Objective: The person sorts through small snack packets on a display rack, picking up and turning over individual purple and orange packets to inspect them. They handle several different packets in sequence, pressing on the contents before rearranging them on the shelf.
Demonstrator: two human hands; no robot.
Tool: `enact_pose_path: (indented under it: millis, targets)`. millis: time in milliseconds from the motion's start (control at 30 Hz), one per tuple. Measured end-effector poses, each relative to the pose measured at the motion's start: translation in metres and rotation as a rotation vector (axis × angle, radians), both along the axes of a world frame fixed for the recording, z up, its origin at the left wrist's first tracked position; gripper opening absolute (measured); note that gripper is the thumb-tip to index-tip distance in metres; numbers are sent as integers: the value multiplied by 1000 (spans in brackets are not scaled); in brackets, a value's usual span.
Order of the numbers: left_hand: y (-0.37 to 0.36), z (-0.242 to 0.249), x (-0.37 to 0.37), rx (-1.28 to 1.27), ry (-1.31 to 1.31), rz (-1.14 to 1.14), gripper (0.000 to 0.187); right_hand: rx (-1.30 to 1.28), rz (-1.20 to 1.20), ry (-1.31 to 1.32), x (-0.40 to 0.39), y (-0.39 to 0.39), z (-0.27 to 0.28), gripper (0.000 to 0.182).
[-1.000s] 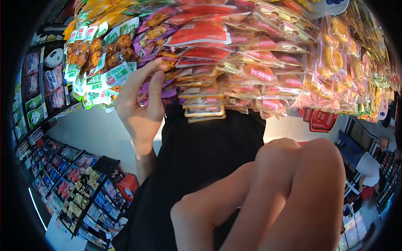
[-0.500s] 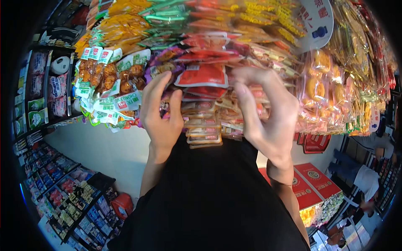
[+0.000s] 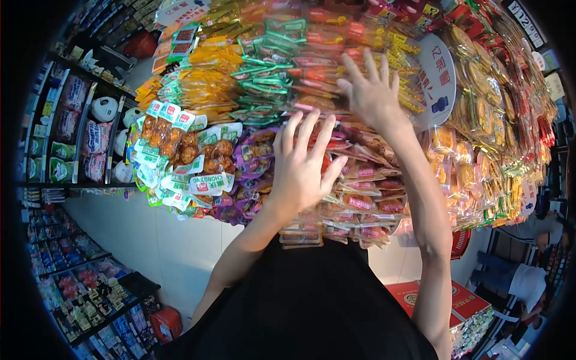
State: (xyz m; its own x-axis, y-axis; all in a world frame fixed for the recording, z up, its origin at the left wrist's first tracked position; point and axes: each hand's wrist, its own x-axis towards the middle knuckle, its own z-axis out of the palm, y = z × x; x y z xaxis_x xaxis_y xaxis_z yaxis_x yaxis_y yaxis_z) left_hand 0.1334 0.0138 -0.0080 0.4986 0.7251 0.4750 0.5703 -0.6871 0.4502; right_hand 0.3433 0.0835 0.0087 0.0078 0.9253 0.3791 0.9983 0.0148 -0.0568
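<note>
Rows of packaged snacks fill the display in front of me. My left hand (image 3: 300, 165), open with fingers spread, is over the red packets (image 3: 336, 141) near the middle. Farther back and to the right, my right hand (image 3: 372, 90) is open above red and yellow packets (image 3: 402, 78), slightly blurred. Neither hand has a packet between its fingers. Green packets (image 3: 270, 78) lie behind my left hand, and purple packets (image 3: 255, 156) are to its left. Stacked flat packets (image 3: 303, 231) sit nearest my body.
White-and-green snack packs (image 3: 192, 180) lie at the left of the display. An oval sign (image 3: 437, 81) stands at the right. Shelves (image 3: 78, 132) line the left side. Red boxes (image 3: 465, 303) and a person in a white top (image 3: 528, 285) are at lower right.
Both hands have moved forward over the display, the right one farther, and their fingers have spread. The red packet between them is now mostly hidden. The view has shifted to show more of the display.
</note>
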Motion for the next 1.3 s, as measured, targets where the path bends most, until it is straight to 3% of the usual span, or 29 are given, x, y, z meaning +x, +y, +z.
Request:
enact_pose_path:
  millis: [167, 200, 233, 300, 367, 433, 467, 500, 567, 600, 900, 967, 1000, 1033, 1100, 1167, 1233, 1300]
  targets:
    - [-7, -7, 4, -1, 29, -3, 62, -379, -34, 11, 1, 4, 27, 69]
    - [-7, -8, 4, 1, 55, 2, 60, -226, 7, -64, 5, 3, 23, 63]
    - [-5, -10, 3, 6, 82, 7, 58, -219, 5, -67, 5, 6, 39, 63]
    - [0, -15, 2, 25, 62, 4, 56, -468, 32, 60, 11, 23, 77, 50]
    - [3, -16, 2, 31, 56, -8, 55, -321, -2, 38, 15, 40, 73, 40]
    - [4, -17, 2, 47, 46, -4, 53, 97, 36, 49, 21, 59, 55, 44]
    - [6, -19, 1, 46, 37, -13, 53, 117, 38, 31, 24, 67, 43, 56]
    - [7, -20, 0, 45, 27, -21, 52, 126, 40, 26, 25, 71, 26, 56]
    - [9, -21, -1, 41, 9, -25, 52, 94, -21, -114, 26, 77, -3, 68]
    - [8, -20, -2, 22, 21, -31, 52, 40, -8, -65, 27, 78, -1, 73]
    - [5, -22, -3, -41, 82, -45, 61, -127, -31, -153, 21, 75, 19, 77]
    - [6, -22, -3, -41, 98, -48, 61, -378, -49, -278, 19, 80, 47, 76]
    - [6, -21, -3, -60, 103, -49, 62, -335, 41, -282, 18, 77, 74, 59]
    - [5, -21, -3, -79, 107, -50, 62, -331, 42, -283, 21, 83, 96, 59]
    - [5, -21, -3, -82, 117, -56, 62, -323, 216, -20, 28, 112, 134, 35]
    - [6, -21, -4, -95, 121, -72, 62, 105, 337, 81, 31, 131, 158, 26]
    - [6, -21, -4, -85, 124, -72, 61, 289, 240, 46, 34, 153, 175, 20]
    - [6, -20, -3, -82, 110, -67, 61, 307, 210, 90, 37, 166, 179, 18]
